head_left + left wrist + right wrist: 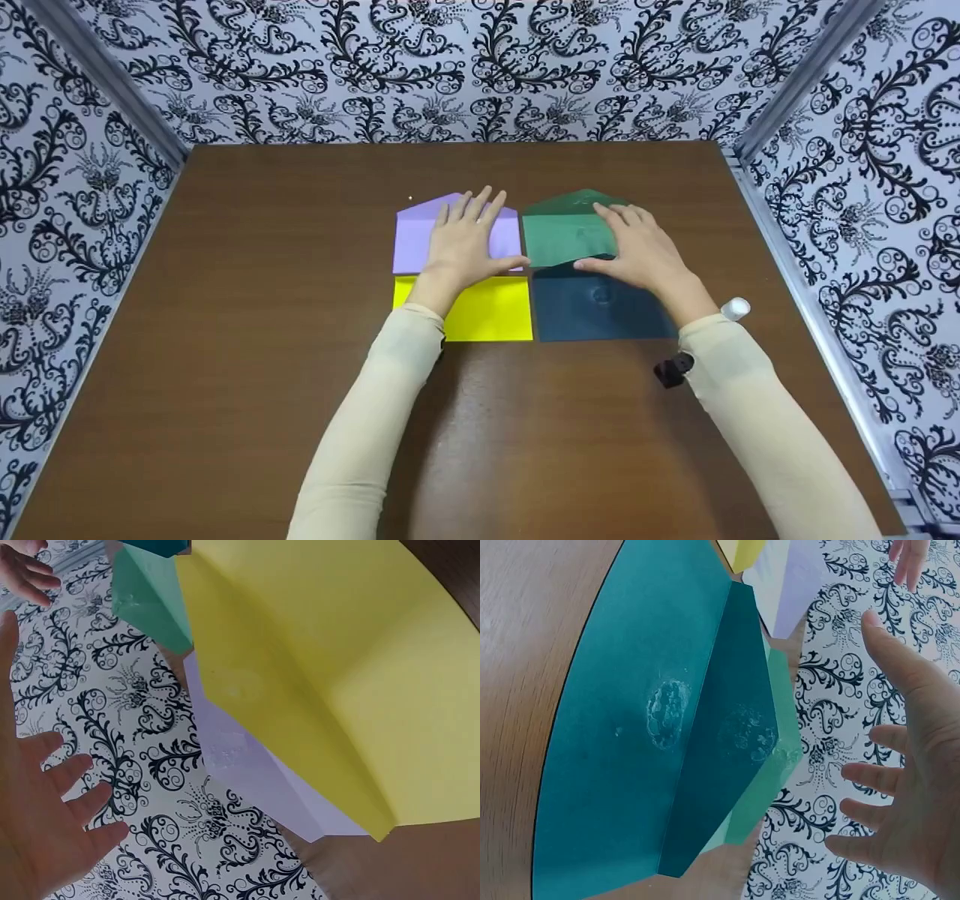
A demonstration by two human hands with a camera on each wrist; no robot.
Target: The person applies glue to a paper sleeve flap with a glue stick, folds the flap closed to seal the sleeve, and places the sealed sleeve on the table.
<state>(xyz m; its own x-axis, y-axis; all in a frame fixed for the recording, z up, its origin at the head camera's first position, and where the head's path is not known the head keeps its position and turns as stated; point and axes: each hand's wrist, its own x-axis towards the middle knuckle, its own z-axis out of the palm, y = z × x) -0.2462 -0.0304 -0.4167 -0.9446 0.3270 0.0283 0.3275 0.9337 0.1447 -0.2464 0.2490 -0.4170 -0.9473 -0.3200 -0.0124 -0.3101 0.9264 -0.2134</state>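
Note:
My left hand (469, 244) hovers with spread fingers over a lilac envelope (412, 244) and the upper edge of a yellow envelope (491, 311). My right hand (641, 247), fingers apart and loosely bent, is over a green envelope (562, 236) and a dark teal envelope (600, 307). Neither hand holds anything; the wrist views show a gap between each palm (45, 832) and the paper. All these envelopes have raised or unfolded flaps. Shiny whitish smears mark the teal envelope's body and flap (731, 712) in the right wrist view.
A small white cylinder (736, 308) lies by my right wrist, partly hidden by the sleeve. The brown table (262, 300) is bounded by patterned walls (450, 67) at the back and sides. A black wrist camera (673, 370) hangs below my right sleeve.

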